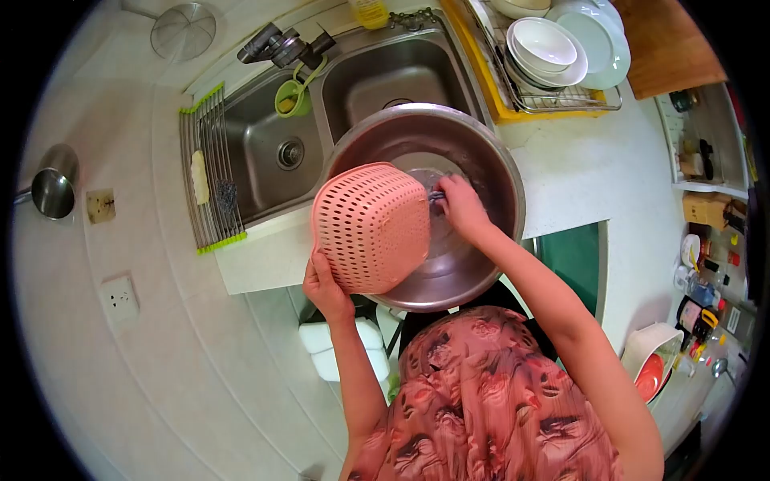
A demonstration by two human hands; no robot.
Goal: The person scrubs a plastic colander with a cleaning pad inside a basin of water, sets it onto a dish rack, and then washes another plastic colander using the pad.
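Observation:
In the head view my left hand (327, 290) grips the rim of a pink plastic colander (370, 228) with slotted sides. The colander is tilted on its side over the left part of a large steel basin (512, 168). My right hand (465, 210) is closed above the basin, close to the colander's base. A small dark bluish-grey thing (435, 196) pokes out from its fingers; its kind is too small to tell. A little liquid seems to lie at the bottom of the basin.
Behind the basin is a double steel sink (261, 164) with a green dipper (292, 98) in it. A roll-up rack (210, 172) lies across its left end. Stacked bowls (545, 45) and plates stand in a dish rack (569, 103) at back right.

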